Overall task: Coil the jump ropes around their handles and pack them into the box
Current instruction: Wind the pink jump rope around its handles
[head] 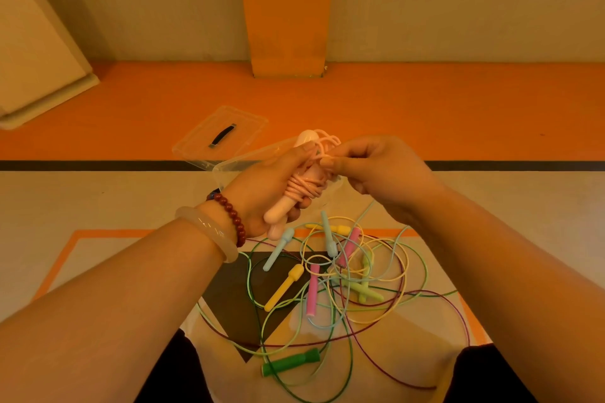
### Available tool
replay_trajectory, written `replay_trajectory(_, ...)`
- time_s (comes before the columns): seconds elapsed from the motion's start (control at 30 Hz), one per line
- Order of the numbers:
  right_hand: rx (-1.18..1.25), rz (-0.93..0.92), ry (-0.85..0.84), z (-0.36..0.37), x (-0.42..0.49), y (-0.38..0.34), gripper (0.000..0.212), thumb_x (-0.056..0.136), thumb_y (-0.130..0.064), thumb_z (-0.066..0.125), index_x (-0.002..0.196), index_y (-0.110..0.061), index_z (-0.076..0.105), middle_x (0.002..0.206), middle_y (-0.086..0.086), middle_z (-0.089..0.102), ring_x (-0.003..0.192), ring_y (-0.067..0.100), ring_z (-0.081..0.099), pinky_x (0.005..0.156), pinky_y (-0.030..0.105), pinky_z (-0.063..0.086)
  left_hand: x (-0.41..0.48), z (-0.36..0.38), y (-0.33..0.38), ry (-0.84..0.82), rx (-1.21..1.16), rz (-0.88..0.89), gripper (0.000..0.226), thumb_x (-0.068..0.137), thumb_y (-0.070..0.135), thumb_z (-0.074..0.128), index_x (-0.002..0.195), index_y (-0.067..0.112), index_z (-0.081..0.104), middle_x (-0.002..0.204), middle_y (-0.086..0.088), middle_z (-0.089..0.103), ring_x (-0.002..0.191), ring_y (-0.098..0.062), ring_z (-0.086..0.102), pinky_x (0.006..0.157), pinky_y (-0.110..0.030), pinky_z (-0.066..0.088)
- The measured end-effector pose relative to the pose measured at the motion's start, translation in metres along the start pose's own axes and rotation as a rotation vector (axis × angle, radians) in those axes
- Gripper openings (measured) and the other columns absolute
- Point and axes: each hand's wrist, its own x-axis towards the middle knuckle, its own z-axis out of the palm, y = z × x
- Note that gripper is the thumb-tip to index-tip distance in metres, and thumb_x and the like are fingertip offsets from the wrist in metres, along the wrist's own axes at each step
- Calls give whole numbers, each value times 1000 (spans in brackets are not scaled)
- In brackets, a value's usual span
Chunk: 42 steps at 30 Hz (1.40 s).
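Up front in the head view, our left hand (262, 193) is clenched around a pair of pale pink plastic jump-rope handles (278, 214), held together and raised above the floor. Their pink cord (302, 188) is wound several turns around the middle of the handles, with loose loops bunched near the top end. Our right hand (386, 173) pinches one of those loops between thumb and fingertips, just beside the left thumb. Behind both hands sits the clear plastic box (224, 172), mostly hidden; its transparent lid with a black handle (222, 136) lies flat on the orange floor beyond it. Nearer us, a tangle of thin coloured ropes (376, 275) sprawls on the floor, among them a dark green handle (291, 361), a yellow handle (283, 288) and a light blue handle (278, 250). A red bead bracelet (234, 219) and a pale bangle (212, 235) circle our left wrist.
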Motion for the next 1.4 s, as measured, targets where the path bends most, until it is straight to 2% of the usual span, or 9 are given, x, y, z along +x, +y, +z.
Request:
replay_trajectory(0.17, 124, 80, -141, -8, 0, -2, 15, 86, -13, 64, 88, 2, 68, 79, 20, 55, 43, 8, 33, 43, 19, 23, 0, -2, -2, -14, 32, 2, 43, 85, 55, 54, 97, 15, 61, 68, -6, 56, 48, -12, 49, 42, -19, 38)
replay_trajectory(0.47, -102, 37, -319, -15, -4, -8, 6, 84, -10, 69, 87, -13, 65, 74, 6, 55, 57, 9, 41, 51, 22, 33, 0, -1, -6, -18, 29, -34, 40, 90, 53, 50, 90, 15, 62, 67, -6, 61, 49, -12, 50, 42, -19, 38)
replay_trajectory(0.67, -230, -124, -136, -7, -3, -2, 9, 83, -15, 72, 83, -20, 64, 61, -11, 62, 58, 3, 60, 55, 17, 47, 3, 1, -2, -19, -65, -62, 39, 85, 53, 54, 89, 14, 60, 66, -4, 58, 48, -11, 48, 39, -17, 38)
replay_trajectory(0.83, -523, -383, 132, 1, -5, 5, 25, 86, -20, 70, 104, -27, 54, 80, -12, 61, 70, 9, 64, 62, 25, 52, 6, 0, -1, -1, -94, -47, 38, 93, 50, 50, 90, 13, 60, 68, -5, 57, 48, -9, 47, 39, -16, 37)
replay_trajectory(1.0, -995, -829, 337, 3, -1, 20, 21, 91, -23, 53, 87, -8, 67, 73, 7, 67, 58, 27, 62, 44, 33, 50, 7, -1, -2, -3, -117, -65, 39, 91, 52, 52, 96, 14, 57, 72, -6, 53, 47, -9, 48, 39, -16, 37)
replay_trajectory(1.1, -1054, -953, 383, 4, 0, 29, 11, 84, -10, 63, 89, -2, 70, 80, 13, 70, 60, 30, 65, 43, 34, 51, 5, 0, 0, -21, -126, -59, 41, 90, 53, 50, 96, 13, 58, 72, -5, 53, 48, -8, 47, 41, -16, 36)
replay_trajectory(1.2, -994, -834, 390, 6, -1, 26, 9, 83, -10, 65, 85, -2, 69, 69, 13, 67, 52, 30, 60, 40, 33, 50, 3, 1, -1, -40, -122, -56, 44, 77, 53, 59, 95, 14, 57, 70, -5, 54, 49, -9, 47, 41, -17, 37)
replay_trajectory(1.27, -857, -625, 350, 6, -2, 17, 14, 93, -19, 59, 91, -8, 68, 72, 7, 68, 58, 23, 64, 48, 31, 51, 1, 1, -1, -72, -117, -56, 43, 70, 47, 63, 97, 13, 56, 70, -3, 54, 51, -8, 48, 40, -17, 38)
replay_trajectory(1.4, -290, -274, 156, 2, -2, 7, 8, 94, -20, 59, 93, -15, 64, 80, -2, 70, 72, 2, 68, 58, 17, 54, -1, -3, 1, -66, -82, -17, 35, 73, 36, 64, 100, 15, 57, 71, -2, 58, 51, -8, 50, 41, -17, 41)
